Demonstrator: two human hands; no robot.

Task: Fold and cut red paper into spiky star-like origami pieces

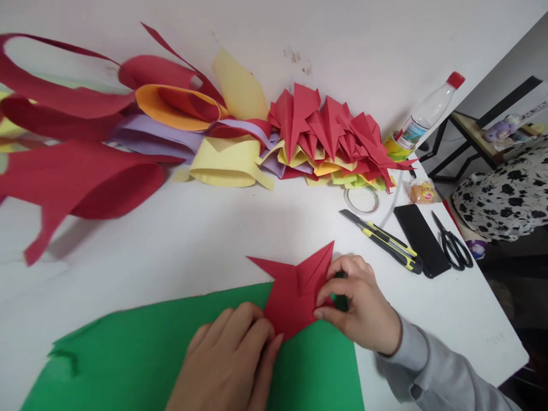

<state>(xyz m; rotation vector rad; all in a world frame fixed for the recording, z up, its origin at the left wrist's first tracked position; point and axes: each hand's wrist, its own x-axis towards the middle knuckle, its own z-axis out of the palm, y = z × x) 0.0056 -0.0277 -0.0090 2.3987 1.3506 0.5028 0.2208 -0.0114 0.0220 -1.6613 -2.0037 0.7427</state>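
A folded red paper star (291, 305) with pointed tips lies over the top edge of a green sheet (158, 337). My left hand (231, 351) is closed on its lower left side, thumb and fingers pinching the edge. On the right side, my right hand (359, 302) pinches the paper between thumb and fingers. Creases run along the upper right point. Part of the star's right side is hidden behind my right fingers.
Rolled coloured paper shapes (231, 160) and a pile of folded red stars (317, 125) line the back. At right lie a tape roll (362, 210), a utility knife (385, 242), a black case (422, 242), scissors (454, 245), a wrapped snack (423, 191) and a bottle (423, 117).
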